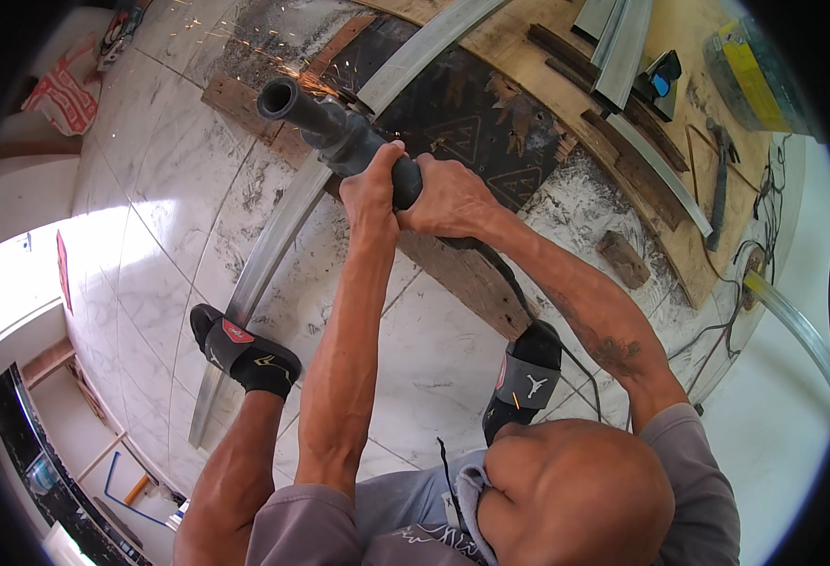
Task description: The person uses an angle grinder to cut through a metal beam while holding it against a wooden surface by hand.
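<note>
Footing: your right slide sandal [531, 380] stands at the near end of a weathered wooden plank [467, 283], while your left slide sandal [243, 346] crosses the galvanised metal channel [278, 236], apparently pinning it. The plank seems set beneath the channel to lift it off the floor tiles [415, 377]. Your left hand [372, 189] and right hand [451, 196] are both wrapped around the angle grinder [351, 140], held over the channel, presumably for control against kick. Sparks [311, 81] spray beyond the channel, away from you.

Well behind your fingers [438, 179], you wear short mauve-grey cloth sleeves [303, 526] and pale grey shorts [388, 498]; a dark tattoo [616, 351] marks your right forearm [570, 281]. Below the fingers are black socks [268, 377] and black-and-grey slide sandals [535, 379] with white-and-red emblems.
</note>
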Demonstrator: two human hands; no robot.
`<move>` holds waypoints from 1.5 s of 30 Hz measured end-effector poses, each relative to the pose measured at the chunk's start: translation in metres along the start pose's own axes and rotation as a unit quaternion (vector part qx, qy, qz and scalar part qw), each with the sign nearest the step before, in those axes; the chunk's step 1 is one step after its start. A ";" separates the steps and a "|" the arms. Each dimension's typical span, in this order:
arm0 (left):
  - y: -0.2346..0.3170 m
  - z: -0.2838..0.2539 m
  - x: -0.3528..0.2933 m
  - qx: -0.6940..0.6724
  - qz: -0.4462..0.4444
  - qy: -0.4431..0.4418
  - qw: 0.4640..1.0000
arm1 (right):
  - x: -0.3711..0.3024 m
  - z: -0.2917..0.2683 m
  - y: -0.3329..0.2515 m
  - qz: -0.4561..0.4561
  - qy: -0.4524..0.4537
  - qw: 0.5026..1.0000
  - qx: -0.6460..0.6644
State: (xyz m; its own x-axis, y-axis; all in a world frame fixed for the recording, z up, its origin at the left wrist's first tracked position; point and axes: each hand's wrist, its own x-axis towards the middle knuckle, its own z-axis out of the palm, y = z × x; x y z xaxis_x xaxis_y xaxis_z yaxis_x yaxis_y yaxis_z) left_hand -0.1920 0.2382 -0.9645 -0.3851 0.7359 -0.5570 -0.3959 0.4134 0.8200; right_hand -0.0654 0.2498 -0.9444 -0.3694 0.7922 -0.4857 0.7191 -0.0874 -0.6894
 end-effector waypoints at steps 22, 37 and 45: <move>0.001 -0.006 0.016 0.001 -0.005 -0.008 1.000 | 0.005 0.000 -0.007 0.011 -0.006 1.000 0.028; 0.009 -0.007 0.021 0.000 -0.011 0.006 1.000 | 0.008 -0.002 -0.014 0.000 -0.011 0.999 0.032; 0.009 -0.006 0.020 0.000 -0.015 0.004 1.000 | 0.008 0.001 -0.012 0.006 -0.003 0.999 0.034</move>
State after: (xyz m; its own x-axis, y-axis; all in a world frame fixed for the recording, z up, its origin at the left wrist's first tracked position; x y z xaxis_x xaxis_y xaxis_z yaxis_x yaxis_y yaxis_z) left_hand -0.2086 0.2533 -0.9693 -0.3803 0.7184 -0.5825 -0.4076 0.4352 0.8028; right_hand -0.0770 0.2566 -0.9407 -0.3652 0.7871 -0.4971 0.6817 -0.1375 -0.7186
